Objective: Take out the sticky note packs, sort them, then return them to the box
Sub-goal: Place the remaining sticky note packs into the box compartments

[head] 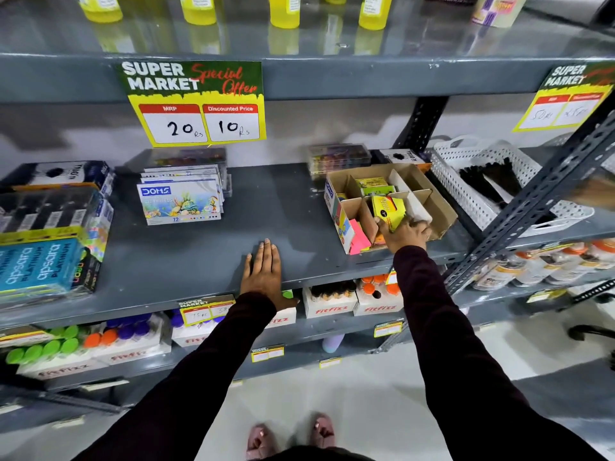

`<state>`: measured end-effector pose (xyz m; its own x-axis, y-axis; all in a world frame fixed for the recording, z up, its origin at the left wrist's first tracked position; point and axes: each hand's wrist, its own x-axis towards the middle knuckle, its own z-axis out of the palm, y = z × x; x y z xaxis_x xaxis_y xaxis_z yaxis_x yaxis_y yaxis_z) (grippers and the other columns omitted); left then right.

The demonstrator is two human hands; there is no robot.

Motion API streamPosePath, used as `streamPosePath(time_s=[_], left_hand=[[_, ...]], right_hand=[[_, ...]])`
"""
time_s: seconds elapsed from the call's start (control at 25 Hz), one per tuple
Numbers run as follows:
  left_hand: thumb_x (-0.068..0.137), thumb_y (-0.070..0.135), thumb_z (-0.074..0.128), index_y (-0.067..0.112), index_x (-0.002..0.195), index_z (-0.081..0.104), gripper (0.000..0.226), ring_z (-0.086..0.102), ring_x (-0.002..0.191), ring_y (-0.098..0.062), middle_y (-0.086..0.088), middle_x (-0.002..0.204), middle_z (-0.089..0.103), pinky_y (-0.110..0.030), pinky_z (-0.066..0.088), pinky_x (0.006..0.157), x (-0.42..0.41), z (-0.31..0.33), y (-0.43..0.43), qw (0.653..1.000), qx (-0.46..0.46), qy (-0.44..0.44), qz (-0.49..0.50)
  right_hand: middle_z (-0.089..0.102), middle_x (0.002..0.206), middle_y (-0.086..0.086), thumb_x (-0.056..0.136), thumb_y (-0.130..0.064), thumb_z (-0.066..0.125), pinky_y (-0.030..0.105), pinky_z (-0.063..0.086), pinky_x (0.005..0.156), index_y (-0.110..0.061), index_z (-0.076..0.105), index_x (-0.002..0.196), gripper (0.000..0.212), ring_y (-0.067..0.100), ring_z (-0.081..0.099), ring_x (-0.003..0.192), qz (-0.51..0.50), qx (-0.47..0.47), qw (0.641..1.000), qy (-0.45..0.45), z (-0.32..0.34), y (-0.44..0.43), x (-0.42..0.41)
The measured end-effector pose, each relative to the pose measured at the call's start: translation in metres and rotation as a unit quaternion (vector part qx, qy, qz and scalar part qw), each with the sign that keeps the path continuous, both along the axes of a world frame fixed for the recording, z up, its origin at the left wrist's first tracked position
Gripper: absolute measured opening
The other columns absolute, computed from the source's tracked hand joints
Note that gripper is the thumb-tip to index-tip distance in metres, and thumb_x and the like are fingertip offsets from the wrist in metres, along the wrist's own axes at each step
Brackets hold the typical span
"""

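A brown cardboard box with dividers sits on the grey shelf, right of centre. My right hand grips a yellow sticky note pack over the box's middle compartments. A pink sticky note pack stands in the front left compartment. Another yellow-green pack lies in a rear compartment. My left hand rests flat, palm down, on the bare shelf near its front edge, holding nothing.
A stack of DOMS colour boxes stands at the shelf's middle left, Apsara pencil packs at the far left. A white plastic basket sits right of the box behind a slanted steel upright. A price sign hangs above.
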<state>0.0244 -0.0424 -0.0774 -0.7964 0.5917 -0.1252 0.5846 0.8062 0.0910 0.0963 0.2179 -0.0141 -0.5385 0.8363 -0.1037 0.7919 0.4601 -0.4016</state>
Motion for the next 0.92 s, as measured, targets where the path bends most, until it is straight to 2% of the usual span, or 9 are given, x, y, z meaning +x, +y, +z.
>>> streamPosePath(time_s=[0.12, 0.24, 0.52, 0.72, 0.92], left_hand=[[0.068, 0.07, 0.058, 0.001, 0.143, -0.01, 0.122, -0.012, 0.143, -0.029, -0.017, 0.155, -0.013, -0.044, -0.007, 0.115, 0.001, 0.001, -0.001, 1.0, 0.003, -0.004, -0.003], [0.069, 0.069, 0.059, 0.002, 0.143, -0.01, 0.122, -0.011, 0.143, -0.029, -0.018, 0.155, -0.012, -0.044, -0.006, 0.115, 0.0, 0.003, -0.001, 1.0, -0.003, -0.003, -0.007], [0.067, 0.069, 0.059, 0.002, 0.144, -0.01, 0.123, -0.011, 0.143, -0.029, -0.017, 0.155, -0.013, -0.045, -0.005, 0.116, 0.004, 0.007, 0.004, 0.999, -0.026, -0.009, 0.016], [0.067, 0.072, 0.057, 0.003, 0.144, -0.012, 0.124, -0.013, 0.143, -0.027, -0.015, 0.155, -0.015, -0.045, -0.005, 0.117, 0.005, 0.007, 0.006, 0.999, -0.041, -0.015, 0.03], [0.065, 0.073, 0.057, 0.003, 0.144, -0.012, 0.126, -0.013, 0.143, -0.026, -0.014, 0.156, -0.015, -0.044, -0.006, 0.116, 0.005, 0.008, 0.009, 0.998, -0.045, -0.013, 0.035]], right_hand=[[0.023, 0.146, 0.037, 0.093, -0.055, 0.039, 0.045, 0.02, 0.117, 0.004, 0.022, 0.146, 0.082, 0.046, 0.02, 0.138, 0.006, 0.016, 1.0, -0.007, -0.001, -0.002, 0.0], [0.025, 0.145, 0.039, 0.091, -0.048, 0.051, 0.044, 0.019, 0.117, 0.008, 0.026, 0.143, 0.081, 0.047, 0.023, 0.137, 0.004, 0.025, 1.0, -0.014, 0.003, 0.0, -0.002], [0.036, 0.147, 0.029, 0.081, -0.056, 0.062, 0.044, 0.023, 0.116, -0.002, 0.039, 0.14, 0.083, 0.039, 0.028, 0.14, 0.031, -0.001, 0.998, -0.06, 0.014, 0.019, -0.005], [0.048, 0.137, 0.027, 0.075, -0.064, 0.062, 0.044, 0.04, 0.105, 0.0, 0.049, 0.131, 0.086, 0.04, 0.047, 0.128, 0.002, -0.009, 1.0, 0.013, 0.016, 0.018, -0.013], [0.065, 0.118, 0.021, 0.066, -0.064, 0.068, 0.041, 0.051, 0.093, -0.005, 0.063, 0.113, 0.076, 0.037, 0.06, 0.111, 0.003, 0.005, 1.0, 0.0, 0.021, 0.016, -0.02]])
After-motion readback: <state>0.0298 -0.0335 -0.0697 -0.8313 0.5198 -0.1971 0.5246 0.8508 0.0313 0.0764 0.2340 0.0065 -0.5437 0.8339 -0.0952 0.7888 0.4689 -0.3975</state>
